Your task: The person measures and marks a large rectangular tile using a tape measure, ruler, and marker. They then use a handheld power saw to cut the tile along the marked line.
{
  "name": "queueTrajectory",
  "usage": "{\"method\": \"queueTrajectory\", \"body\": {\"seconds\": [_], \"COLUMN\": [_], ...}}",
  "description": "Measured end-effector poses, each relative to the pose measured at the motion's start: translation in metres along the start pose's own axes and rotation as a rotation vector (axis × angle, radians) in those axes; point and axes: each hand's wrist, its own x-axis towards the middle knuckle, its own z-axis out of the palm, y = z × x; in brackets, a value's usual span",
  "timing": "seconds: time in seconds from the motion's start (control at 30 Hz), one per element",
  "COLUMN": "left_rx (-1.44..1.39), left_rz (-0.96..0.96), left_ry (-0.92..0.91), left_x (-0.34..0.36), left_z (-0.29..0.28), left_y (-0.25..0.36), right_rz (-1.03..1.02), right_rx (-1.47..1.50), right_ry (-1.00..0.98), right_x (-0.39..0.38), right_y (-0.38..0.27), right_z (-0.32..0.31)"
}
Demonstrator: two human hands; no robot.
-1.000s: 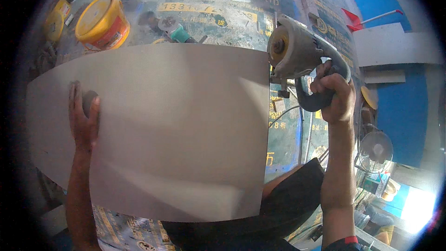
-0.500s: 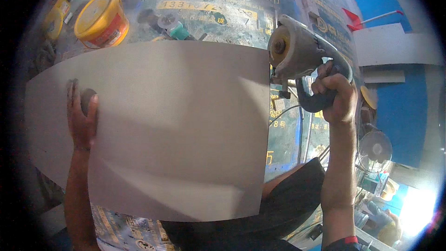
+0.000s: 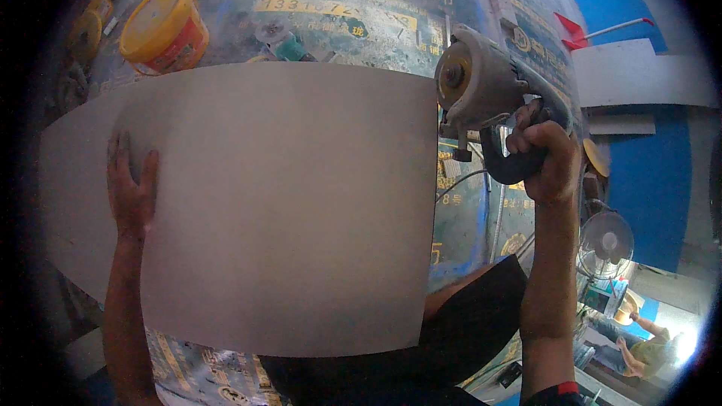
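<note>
A large pale tile panel (image 3: 301, 203) stretches across the middle. My left hand (image 3: 131, 188) lies flat on its left part, fingers spread and thumb apart. My right hand (image 3: 553, 154) is closed around the rear handle of a handheld circular saw (image 3: 477, 83). The saw is at the panel's far right corner, its round yellowish hub facing left. Its base plate runs along the right side, tilted. The blade's cutting edge is mostly hidden, and I cannot tell whether it touches the panel.
A yellow bucket (image 3: 165, 28) stands beyond the panel at the left. An angle grinder (image 3: 282, 41) with a green body lies on the printed board surface. A cable (image 3: 459, 182) runs below the saw. At right are a fan (image 3: 605, 244), white panels (image 3: 639, 75) and another person (image 3: 647, 353).
The bright light patches on the panel have faded, and the scene is darker. The saw and both my hands hold almost the same place. The person at lower right shows more clearly.
</note>
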Motion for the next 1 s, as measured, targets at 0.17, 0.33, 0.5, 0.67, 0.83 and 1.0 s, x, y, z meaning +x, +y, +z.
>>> {"method": "queueTrajectory", "body": {"seconds": [0.17,0.33,0.5,0.67,0.83,1.0], "left_rx": [-0.030,-0.046,-0.055,-0.032,-0.046,-0.004], "left_rz": [-0.003,0.053,0.104,0.069,0.086,0.075], "left_ry": [-0.003,0.033,0.039,0.030,0.027,0.026], "left_x": [0.002,0.003,0.005,0.004,0.005,0.003], "left_z": [-0.003,0.000,0.001,-0.002,-0.003,-0.002], "left_y": [0.008,0.003,-0.002,0.003,0.005,0.002], "right_rz": [-0.013,0.005,0.030,0.037,0.041,0.050], "right_rx": [0.007,0.050,0.073,0.035,0.029,0.028], "right_ry": [-0.033,0.013,0.009,0.016,0.033,0.018], "right_x": [-0.002,-0.006,-0.007,-0.006,-0.006,-0.006], "right_y": [-0.001,-0.002,-0.001,-0.001,-0.003,-0.003], "right_z": [0.000,0.004,0.000,0.001,0.002,0.002]}}
